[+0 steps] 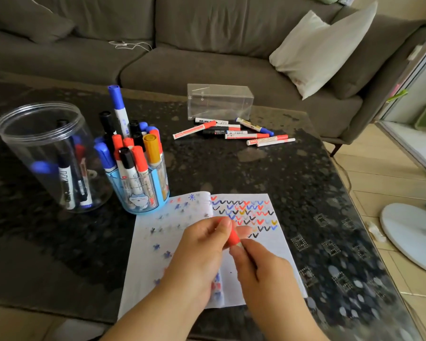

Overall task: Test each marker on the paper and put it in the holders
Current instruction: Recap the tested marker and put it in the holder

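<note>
Dark table (231, 173), clear box (219, 100), cushion (322, 50)

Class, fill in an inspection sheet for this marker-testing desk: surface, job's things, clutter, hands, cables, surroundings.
Surface: dark speckled table, glossy.
Job's things: open notebook covered in coloured ticks; blue holder packed with markers; clear jar holding a few; loose markers lying beyond.
Clutter: clear plastic box behind the loose markers.
Hands: left hand grips the red cap of a red marker; right hand pinches its body.
Cables: white cord on the sofa.
Surroundings: grey sofa, pale cushion, white fan base on the floor.
</note>
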The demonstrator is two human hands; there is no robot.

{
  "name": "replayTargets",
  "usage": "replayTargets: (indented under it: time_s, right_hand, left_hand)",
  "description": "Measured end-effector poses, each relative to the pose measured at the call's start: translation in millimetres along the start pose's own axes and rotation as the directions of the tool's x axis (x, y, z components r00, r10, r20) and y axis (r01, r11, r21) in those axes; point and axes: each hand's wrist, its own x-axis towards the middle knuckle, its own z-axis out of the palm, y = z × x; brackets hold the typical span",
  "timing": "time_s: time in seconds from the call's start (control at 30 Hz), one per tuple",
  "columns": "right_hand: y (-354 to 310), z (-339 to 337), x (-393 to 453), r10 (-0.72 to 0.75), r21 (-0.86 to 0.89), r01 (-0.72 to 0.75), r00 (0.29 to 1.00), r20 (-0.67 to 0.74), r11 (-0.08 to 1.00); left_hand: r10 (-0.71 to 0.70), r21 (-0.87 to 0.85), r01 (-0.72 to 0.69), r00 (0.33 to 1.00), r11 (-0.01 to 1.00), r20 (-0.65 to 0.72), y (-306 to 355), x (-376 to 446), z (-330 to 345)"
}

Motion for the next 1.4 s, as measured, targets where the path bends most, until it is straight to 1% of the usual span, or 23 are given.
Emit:
replayTargets:
  time_s: [0.07,0.1,0.13,0.17,0.2,0.23,0.27,0.3,0.33,0.4,0.47,0.53,0.6,0.67,0.77,0.83,0.9,1.0,1.13,1.2,1.27,1.33,1.4]
  right_hand:
    - [0,2,-1,-0.022,-0.065,0.021,1.0,-0.005,0.998]
    - [-2,1,-1,0.012,-0.011,-0.012,1.0,0.023,1.0]
    - [-5,-3,0,0.082,0.154,-0.092,0.994,0.069,0.984]
    - [-8,-9,0,0.158,0.395,-0.215,0.972,0.171,0.893]
    - [-12,-17,0,0.2,0.615,-0.37,0.923,0.328,0.697]
    - [-15,-25,1,0.165,0.733,-0.497,0.862,0.48,0.464]
    - [-18,-31,1,0.065,0.76,-0.583,0.803,0.592,0.287]
    - [-20,-35,1,-0.051,0.754,-0.63,0.76,0.648,0.185]
    - [-22,-37,0,-0.138,0.753,-0.641,0.74,0.658,0.15]
    - [-28,-34,-2,-0.096,0.767,-0.599,0.771,0.63,0.229]
    - [-29,-25,-6,0.053,0.727,-0.444,0.869,0.492,0.524]
    - [-18,-13,-11,0.054,0.449,-0.181,0.958,0.281,0.875]
    - [-4,-3,-15,0.022,0.229,-0.064,0.983,0.181,0.971]
    - [3,-2,-18,0.054,0.22,-0.085,0.988,0.142,0.972]
    - [5,-14,-17,0.131,0.414,-0.2,0.973,0.189,0.888]
    - [5,-24,-15,0.107,0.471,-0.184,0.977,0.185,0.863]
    - [8,-35,-12,0.11,0.51,-0.174,0.982,0.153,0.842]
    - [7,-52,-7,0.115,0.595,-0.153,0.988,0.102,0.789]
    - [20,-65,7,0.165,0.833,-0.22,0.974,0.157,0.508]
    - [25,-66,15,0.162,0.861,-0.215,0.974,0.157,0.461]
    - [31,-66,21,0.135,0.794,-0.186,0.982,0.132,0.579]
    - [36,-64,26,0.096,0.605,-0.115,0.993,0.064,0.788]
    - [42,-62,33,0.08,0.432,-0.076,0.997,0.01,0.899]
  left_hand:
    - [0.002,0.041,0.001,0.997,0.999,-0.077,-3,0,0]
    - [-0.004,0.052,0.008,0.997,0.999,-0.077,-2,0,-1]
    - [-0.008,0.032,0.009,0.999,0.999,-0.032,0,0,-2]
    - [-0.023,-0.046,0.026,0.998,0.999,0.061,2,0,-4]
    - [-0.019,-0.165,0.052,0.981,0.985,0.193,4,0,-5]
    - [0.002,-0.268,0.085,0.951,0.96,0.31,7,-3,-7]
    - [0.039,-0.324,0.103,0.915,0.94,0.401,10,-6,-9]
    - [0.071,-0.339,0.102,0.884,0.935,0.463,12,-9,-9]
    - [0.095,-0.35,0.097,0.865,0.932,0.492,14,-14,-9]
    - [0.119,-0.378,0.066,0.887,0.923,0.446,14,-16,-7]
    - [0.121,-0.391,0.017,0.938,0.92,0.324,15,-12,-8]
    - [0.105,-0.38,-0.027,0.977,0.925,0.187,15,-1,-13]
    - [0.1,-0.282,-0.067,0.989,0.957,0.105,15,9,-18]
    - [0.1,-0.191,-0.081,0.991,0.978,0.09,12,12,-19]
    - [0.069,-0.117,-0.069,0.998,0.991,-0.011,9,14,-19]
    - [0.046,-0.088,-0.057,0.991,0.995,-0.122,10,15,-19]
    - [0.056,0.06,-0.044,0.979,0.997,-0.198,11,15,-19]
    - [0.118,0.258,-0.076,0.981,0.963,-0.154,13,10,-17]
    - [0.148,0.402,-0.108,0.987,0.909,-0.068,10,10,-15]
    - [0.145,0.423,-0.116,0.989,0.899,-0.036,7,12,-14]
    - [0.184,0.457,-0.169,0.983,0.873,0.012,3,14,-14]
    - [0.241,0.521,-0.241,0.968,0.819,0.068,1,14,-12]
    - [0.303,0.601,-0.309,0.946,0.737,0.115,-2,13,-11]
